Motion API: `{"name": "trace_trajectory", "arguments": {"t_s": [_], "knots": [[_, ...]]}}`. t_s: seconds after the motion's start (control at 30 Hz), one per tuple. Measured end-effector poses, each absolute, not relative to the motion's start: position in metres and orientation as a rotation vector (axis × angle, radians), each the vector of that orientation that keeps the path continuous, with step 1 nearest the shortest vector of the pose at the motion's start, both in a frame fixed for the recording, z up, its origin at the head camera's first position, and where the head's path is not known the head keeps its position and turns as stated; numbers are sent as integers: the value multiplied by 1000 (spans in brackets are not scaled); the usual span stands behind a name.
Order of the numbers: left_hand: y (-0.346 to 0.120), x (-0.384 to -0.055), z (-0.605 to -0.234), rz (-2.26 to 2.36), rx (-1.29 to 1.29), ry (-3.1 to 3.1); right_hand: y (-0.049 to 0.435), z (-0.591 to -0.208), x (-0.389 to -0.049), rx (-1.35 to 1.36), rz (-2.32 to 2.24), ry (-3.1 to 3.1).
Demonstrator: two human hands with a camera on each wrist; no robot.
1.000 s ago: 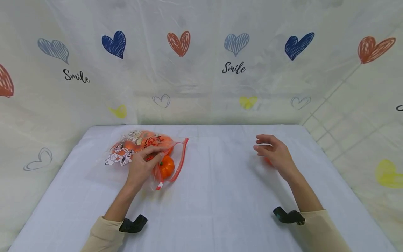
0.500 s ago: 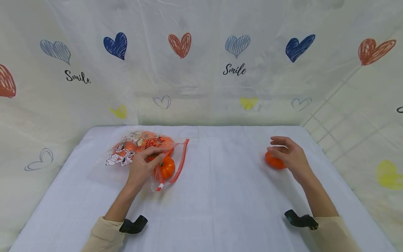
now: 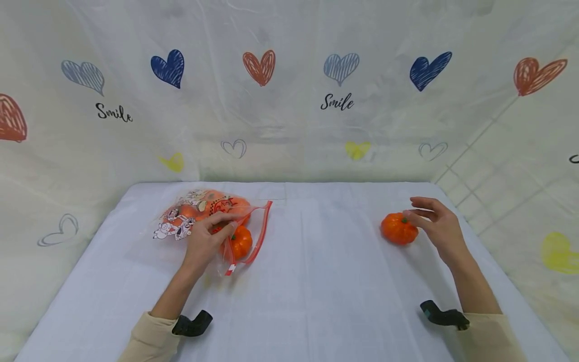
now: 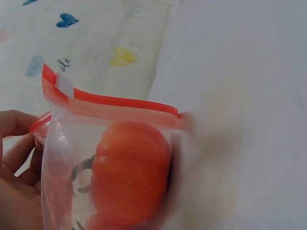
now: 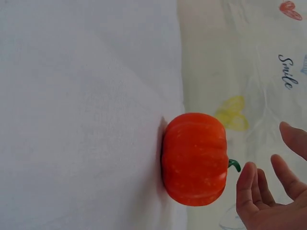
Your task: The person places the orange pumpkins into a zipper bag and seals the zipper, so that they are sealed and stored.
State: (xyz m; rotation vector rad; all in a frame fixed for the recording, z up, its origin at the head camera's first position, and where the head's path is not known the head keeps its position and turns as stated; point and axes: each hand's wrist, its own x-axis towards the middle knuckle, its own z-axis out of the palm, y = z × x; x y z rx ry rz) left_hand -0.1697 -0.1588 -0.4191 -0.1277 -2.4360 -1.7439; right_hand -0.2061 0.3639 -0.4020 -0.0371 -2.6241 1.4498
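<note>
My left hand (image 3: 205,241) pinches the edge of a clear zip bag (image 3: 172,229) with a red zip strip and cartoon prints, on the left of the table. Inside the bag, near its mouth, lies an orange toy pumpkin (image 3: 242,241), seen close up through the plastic in the left wrist view; other orange things fill the far part. On the right, a second toy pumpkin (image 3: 398,230) with a green stem (image 5: 234,165) stands on the cloth. Just right of it my right hand (image 3: 439,226) is raised, fingers loosely bent and apart, holding nothing.
A white cloth (image 3: 307,291) covers the table, whose far edge meets a pale curtain (image 3: 289,100) with printed hearts. Black wrist cameras (image 3: 192,323) sit on both sleeves.
My right hand has moved right, off the pumpkin on the right, which was mostly hidden before and shows whole now. My left hand keeps its pinch on the bag.
</note>
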Motion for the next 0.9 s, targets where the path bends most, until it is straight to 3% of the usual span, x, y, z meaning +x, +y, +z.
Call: {"name": "trace_trajectory", "arguments": {"t_s": [0.37, 0.9], "knots": [[-159, -170, -419, -1743, -137, -2427, 387, -409, -211, -75, 1304, -2787], [-160, -170, -420, -1775, -128, -2430, 388, -428, -218, 12, 1461, -2960]]}}
